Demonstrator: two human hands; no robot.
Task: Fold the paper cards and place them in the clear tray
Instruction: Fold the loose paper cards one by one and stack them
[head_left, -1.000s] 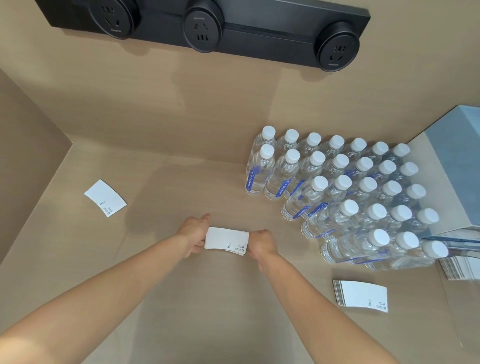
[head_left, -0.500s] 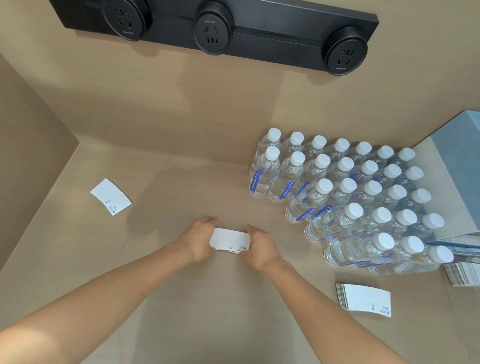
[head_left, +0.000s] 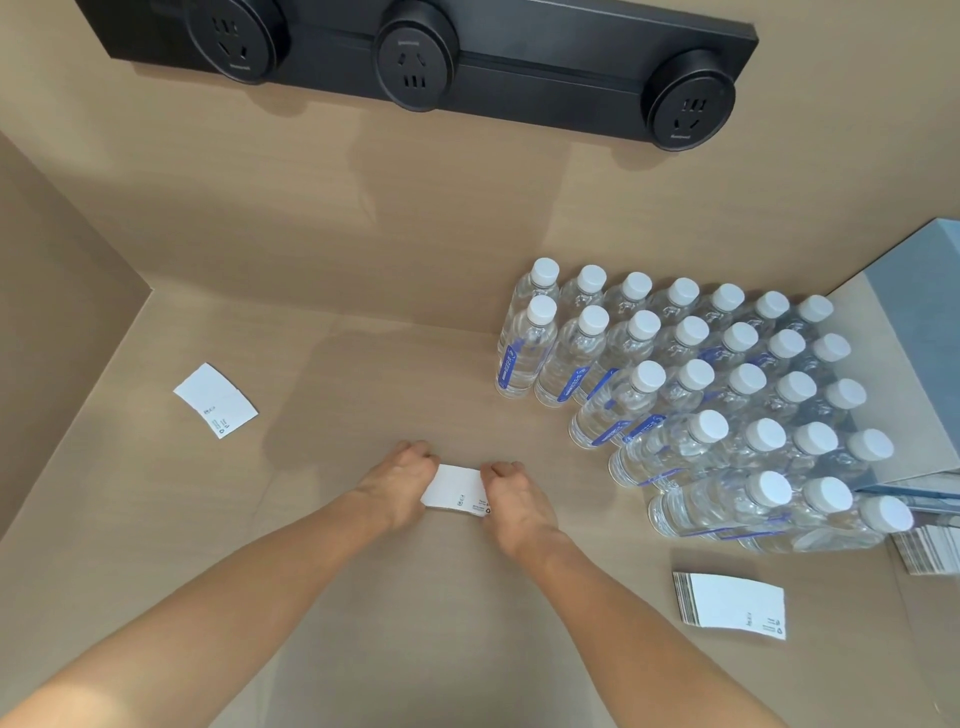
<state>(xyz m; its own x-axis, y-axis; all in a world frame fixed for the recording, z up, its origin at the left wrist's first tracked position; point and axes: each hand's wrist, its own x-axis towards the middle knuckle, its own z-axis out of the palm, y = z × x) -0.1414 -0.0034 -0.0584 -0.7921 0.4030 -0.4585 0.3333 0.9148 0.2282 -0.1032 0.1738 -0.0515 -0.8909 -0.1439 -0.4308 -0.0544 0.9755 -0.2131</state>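
A white paper card (head_left: 453, 491) lies low over the tan counter at the centre, held at both ends. My left hand (head_left: 400, 480) grips its left end and my right hand (head_left: 511, 499) grips its right end, the fingers curled over the far edge. A stack of white cards (head_left: 730, 605) rests on the counter at the lower right. Another stack (head_left: 930, 551) sits at the right edge inside what looks like a clear tray, mostly cut off. A single white card (head_left: 215, 400) lies flat at the left.
Several rows of capped water bottles (head_left: 691, 395) stand to the right of my hands. A grey-blue box (head_left: 924, 332) stands behind them at the right edge. A black socket strip (head_left: 415, 57) is mounted on the back wall. A side wall closes the left.
My hands have come closer together on the card, so less of it shows between them. The camera has tilted, shifting the scene slightly down in view.
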